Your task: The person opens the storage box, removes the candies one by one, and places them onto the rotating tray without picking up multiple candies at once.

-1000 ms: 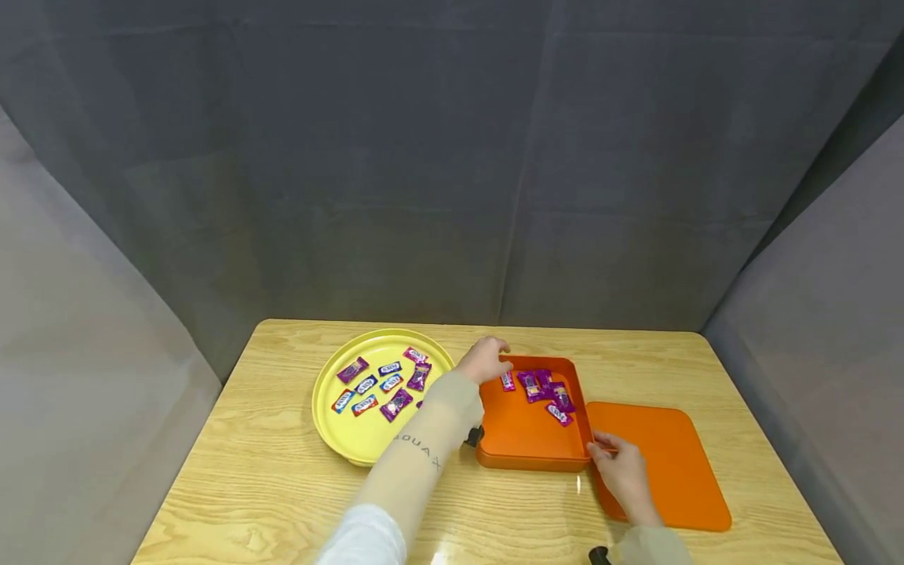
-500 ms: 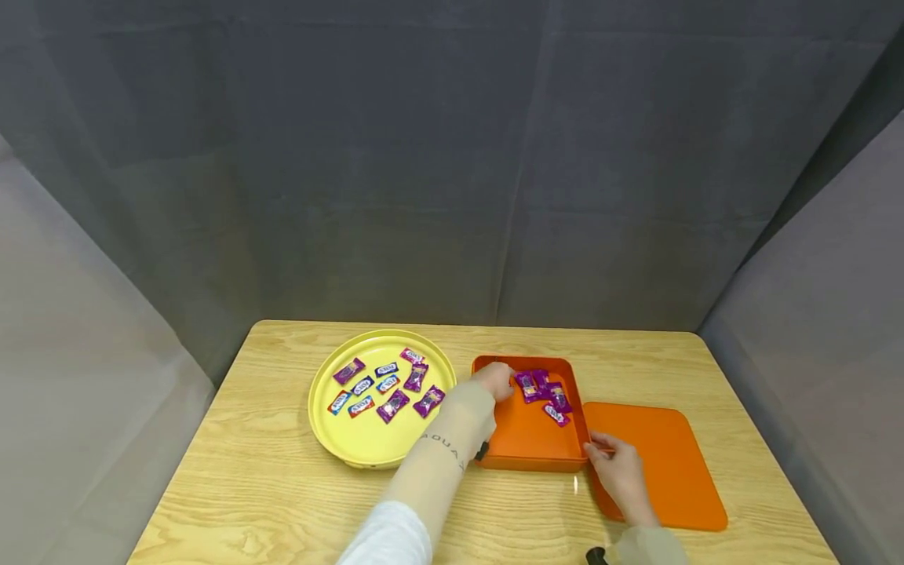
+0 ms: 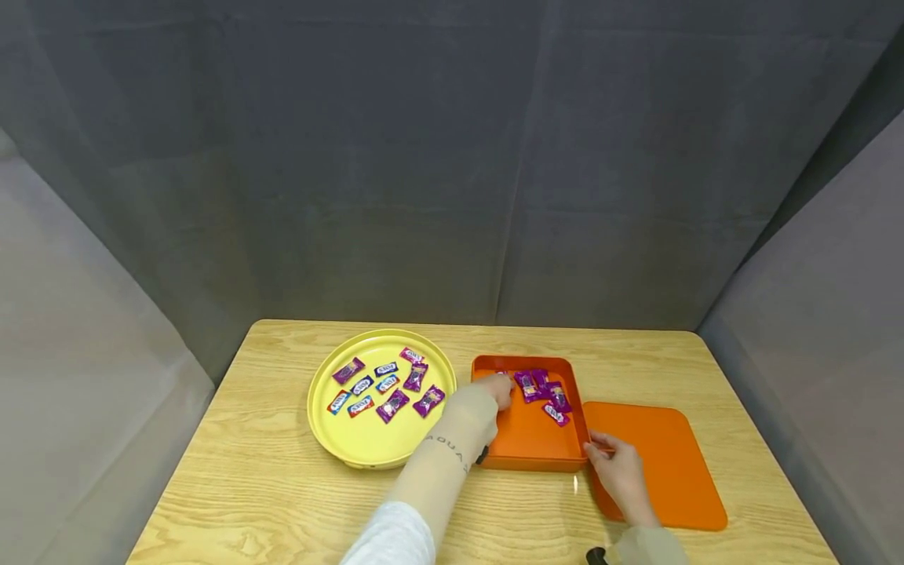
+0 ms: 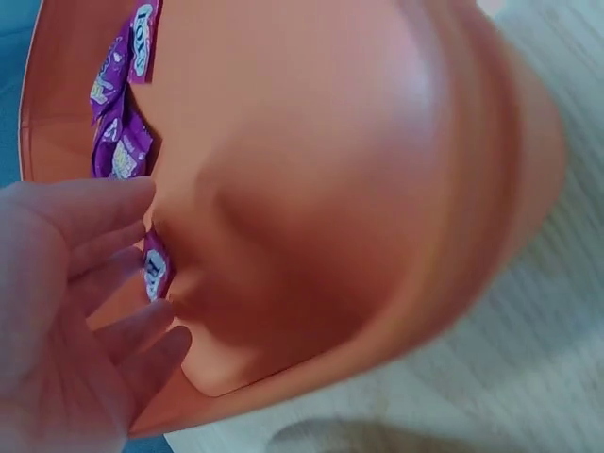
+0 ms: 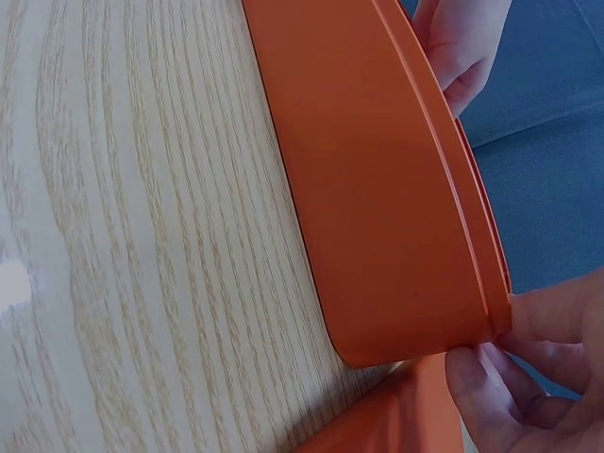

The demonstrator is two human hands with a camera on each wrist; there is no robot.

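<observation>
My left hand (image 3: 498, 390) is inside the orange box (image 3: 537, 441), near its left wall. In the left wrist view its fingers are loosely bent and apart, with a small purple-wrapped candy (image 4: 157, 266) just beyond them. Several other purple candies (image 3: 558, 397) lie in the back right part of the box. At the front right corner, my right hand (image 3: 623, 477) pinches the box rim between thumb and fingers, seen closely in the right wrist view. To the left, a round yellow tray (image 3: 374, 447) holds several candies (image 3: 392, 406) in purple, blue and red wrappers, spread apart.
A flat orange lid (image 3: 678, 471) lies right of the box, partly beneath my right hand. Everything rests on a light wooden table (image 3: 233, 486). A dark cloth (image 3: 452, 157) hangs behind it, with pale panels (image 3: 833, 329) at both sides.
My left hand has come down from above the box's left rim into the box, covered the candy there, then drawn slightly towards me. The right hand stays on the rim.
</observation>
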